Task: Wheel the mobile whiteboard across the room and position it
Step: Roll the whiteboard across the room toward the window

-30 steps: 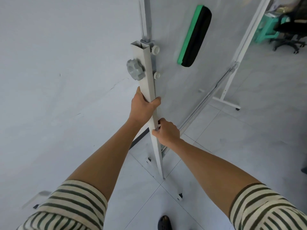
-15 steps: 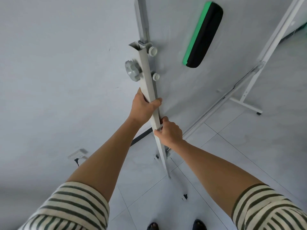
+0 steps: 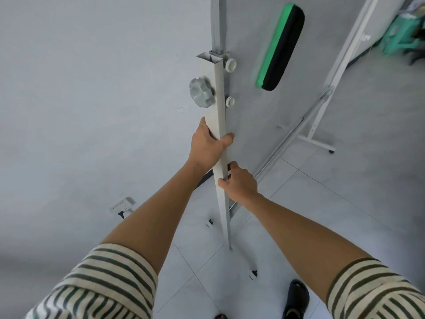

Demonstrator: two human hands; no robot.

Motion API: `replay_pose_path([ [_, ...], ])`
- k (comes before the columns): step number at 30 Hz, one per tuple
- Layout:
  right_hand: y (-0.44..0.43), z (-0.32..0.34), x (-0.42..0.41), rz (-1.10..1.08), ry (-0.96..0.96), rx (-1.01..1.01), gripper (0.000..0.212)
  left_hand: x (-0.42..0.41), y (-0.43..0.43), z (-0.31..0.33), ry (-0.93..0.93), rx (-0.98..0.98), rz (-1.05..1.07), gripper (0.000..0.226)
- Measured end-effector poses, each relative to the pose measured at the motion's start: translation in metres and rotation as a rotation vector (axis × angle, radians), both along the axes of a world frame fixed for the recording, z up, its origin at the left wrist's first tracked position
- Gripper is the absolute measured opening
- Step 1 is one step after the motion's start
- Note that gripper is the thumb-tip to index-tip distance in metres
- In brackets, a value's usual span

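Observation:
The mobile whiteboard [image 3: 248, 65] stands edge-on in front of me, its white surface running away to the right. My left hand [image 3: 208, 147] is wrapped around the near white upright post [image 3: 217, 93], just below a grey knob [image 3: 200, 92]. Lower on the same post, my right hand [image 3: 239, 183] grips it from the right side. A green and black eraser [image 3: 280, 47] sticks to the board surface. The post's foot has casters [image 3: 253, 273] on the tiled floor. The far leg [image 3: 317, 125] with its caster shows at right.
A plain grey wall [image 3: 92, 88] runs close along the left, with a white power strip [image 3: 122, 204] near its base. A teal stool [image 3: 397, 35] and dark chair parts sit at the far right. My dark shoe [image 3: 296, 298] is just behind the near caster.
The view has swung back right, so the teal stool shows again. The power strip by the wall has come into sight. Both hands keep their grip on the post.

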State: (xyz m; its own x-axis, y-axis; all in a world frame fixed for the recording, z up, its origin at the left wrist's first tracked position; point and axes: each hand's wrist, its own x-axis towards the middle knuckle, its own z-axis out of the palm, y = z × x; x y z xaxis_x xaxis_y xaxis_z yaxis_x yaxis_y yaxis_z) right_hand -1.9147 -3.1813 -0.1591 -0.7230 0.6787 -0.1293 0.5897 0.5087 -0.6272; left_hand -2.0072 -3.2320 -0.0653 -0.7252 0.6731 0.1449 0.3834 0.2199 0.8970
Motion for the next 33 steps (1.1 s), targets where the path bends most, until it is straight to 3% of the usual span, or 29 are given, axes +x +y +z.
replay_pose_path([
  [15, -0.197, 0.004, 0.015, 0.192, -0.053, -0.016, 0.031, 0.03, -0.216, 0.0, -0.038, 0.021, 0.202, 0.035],
  [24, -0.309, -0.003, 0.054, 0.354, -0.024, 0.02, 0.031, 0.083, -0.339, -0.002, -0.044, 0.034, 0.405, 0.027],
  [33, -0.391, -0.004, 0.098, 0.426, -0.028, -0.016, 0.034, 0.139, -0.425, 0.001, -0.076, 0.061, 0.477, 0.026],
])
